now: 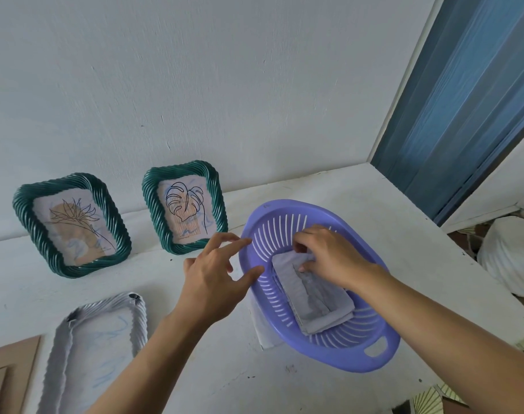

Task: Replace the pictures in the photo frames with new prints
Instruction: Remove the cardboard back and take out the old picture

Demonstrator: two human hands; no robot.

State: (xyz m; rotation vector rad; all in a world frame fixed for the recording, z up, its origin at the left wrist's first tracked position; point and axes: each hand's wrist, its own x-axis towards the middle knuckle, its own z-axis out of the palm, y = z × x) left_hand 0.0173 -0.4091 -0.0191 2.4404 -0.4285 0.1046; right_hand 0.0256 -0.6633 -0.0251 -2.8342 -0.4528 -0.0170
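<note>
1. Near edge, left corner: a brown backing board (pixel 4 375) lies flat and is cut off by the picture border. Just beside it lies the face-down frame (pixel 135 318), grey with a ribbed rim. Its opening shows a pale sheet with blue streaks.

2. A bare strip of the white table (pixel 225 377) runs between this frame and the purple basket (pixel 323 354). The left forearm crosses above the strip.

3. The slotted oval basket sits right of centre, with its handle cut-out towards the viewer. A loose sheet (pixel 262 333) juts out from under its left side. The table's right edge runs diagonally close past the basket.

4. The prints (pixel 317 300) lie stacked inside the basket, long side running near to far.

5. The right hand (pixel 329 255) is inside the basket, with fingers curled over the far end of the stack and thumb against it, grasping the top sheets.

6. The left hand (pixel 216 276) is released, its fingers spread at the basket's left rim. Contact with the rim cannot be determined.

7. Far side: the left green frame (pixel 25 210) holds a flower line drawing and the right green frame (pixel 216 198) a leaf drawing. Both stand tilted back against the wall (pixel 195 85), well apart from each other. The table is bare from the basket to the far right corner.

8. A blue door (pixel 463 100) and a white bag (pixel 511 255) lie beyond the right edge.
</note>
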